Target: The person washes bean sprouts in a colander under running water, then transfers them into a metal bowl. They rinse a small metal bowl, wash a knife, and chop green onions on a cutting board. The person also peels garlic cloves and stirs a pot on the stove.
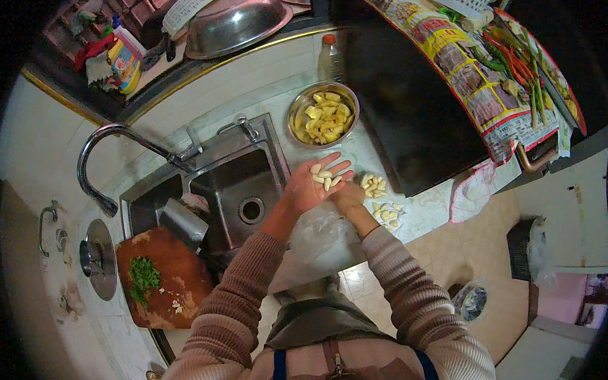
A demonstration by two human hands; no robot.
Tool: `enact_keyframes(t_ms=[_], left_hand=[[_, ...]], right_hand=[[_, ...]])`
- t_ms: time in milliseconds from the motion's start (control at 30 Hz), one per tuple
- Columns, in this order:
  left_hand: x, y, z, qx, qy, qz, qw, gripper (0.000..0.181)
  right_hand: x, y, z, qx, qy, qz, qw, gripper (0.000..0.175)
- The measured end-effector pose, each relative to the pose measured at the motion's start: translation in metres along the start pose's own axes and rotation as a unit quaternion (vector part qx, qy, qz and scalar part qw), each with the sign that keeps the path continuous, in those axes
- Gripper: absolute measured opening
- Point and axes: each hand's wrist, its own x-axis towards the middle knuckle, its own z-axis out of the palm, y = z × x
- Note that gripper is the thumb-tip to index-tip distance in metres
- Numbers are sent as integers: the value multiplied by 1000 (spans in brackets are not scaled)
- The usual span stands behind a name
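My left hand [306, 187] is palm up over the counter, fingers spread, with several peeled garlic cloves [325, 177] lying on its palm. Beside it my right hand [348, 196] touches or nearly touches the left fingers; its own fingers are mostly hidden, so what it holds is unclear. Just right of it, a small container of peeled cloves [373, 185] stands on the counter, with more cloves [388, 215] on a pale piece below. A clear plastic bag [321, 234] lies under my wrists. Behind my hands, a steel bowl [291, 121] holds yellow chunks.
A steel sink [224, 193] with a curved faucet [85, 172] lies left, a metal container [183, 222] in it. A wooden cutting board [179, 295] bears chopped greens [144, 278]. A bottle [331, 61] stands behind the bowl; a black cooktop [411, 111] and vegetables [518, 64] on printed packaging are at right.
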Motion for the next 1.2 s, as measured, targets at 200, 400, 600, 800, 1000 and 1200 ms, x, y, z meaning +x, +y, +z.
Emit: enact_keyframes(t_ms=[200, 400, 600, 800, 1000, 1200], left_hand=[[-7, 5, 3, -51, -32, -6, 998, 55], [-18, 8, 4, -17, 4, 13, 1000, 55], [-19, -2, 3, -36, 18, 28, 999, 57], [-17, -20, 3, -61, 2, 35, 998, 55], [-23, -27, 3, -28, 55, 49, 997, 48], [-46, -24, -3, -6, 114, 82, 990, 41]], right_hand=[[6, 8, 8, 32, -10, -10, 999, 32], [-12, 22, -9, 204, 180, -25, 962, 25], [-47, 33, -51, 794, 48, -27, 605, 13], [-81, -12, -80, 438, 174, -184, 862, 14], [-83, -16, -70, 291, 235, -213, 903, 27], [-89, -32, -65, 351, 256, -246, 867, 24]])
